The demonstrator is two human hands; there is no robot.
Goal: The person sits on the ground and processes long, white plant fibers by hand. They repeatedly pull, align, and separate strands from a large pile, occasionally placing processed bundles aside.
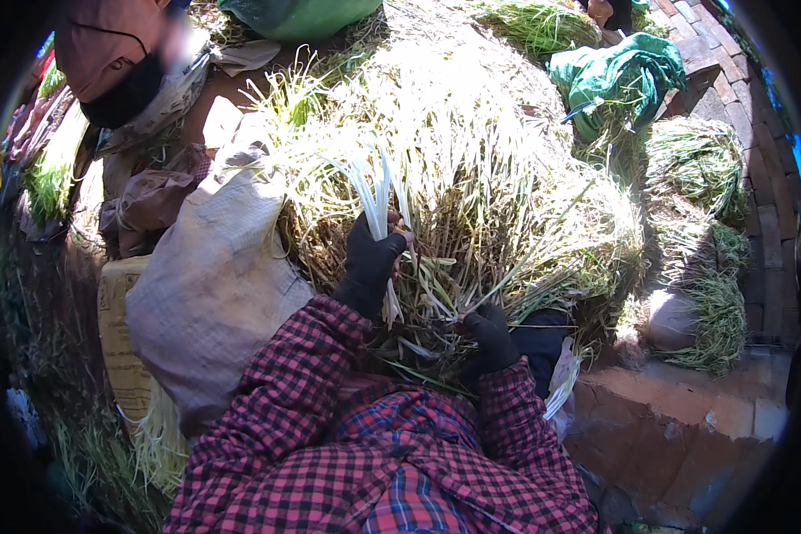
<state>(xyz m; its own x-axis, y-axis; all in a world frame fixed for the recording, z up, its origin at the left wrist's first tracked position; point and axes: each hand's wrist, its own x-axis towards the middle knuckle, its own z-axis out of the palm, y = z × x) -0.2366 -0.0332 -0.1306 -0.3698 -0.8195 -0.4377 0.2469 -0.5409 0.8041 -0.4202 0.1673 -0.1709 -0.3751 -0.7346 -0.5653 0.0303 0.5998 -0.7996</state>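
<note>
My left hand [371, 262], in a black glove with bare fingertips, is closed around a small bunch of white stalks [372, 182]. They stand upright out of the fist, and their pale lower ends hang below it. Lower and to the right, my right hand [489, 340], gloved the same way, pinches a few thin leaf strands [443, 289] between thumb and finger. Both hands are over the near side of a large heap of long, straw-coloured and green stalks [481, 178]. Sunlight washes out the heap's top.
A pale woven sack [214, 285] stands left of my left arm, by a yellowish box [120, 334]. Another person [111, 53] is at the upper left. Green cloth [618, 80] and bundles of greens [696, 165] lie to the right, beside a brick ledge [676, 418].
</note>
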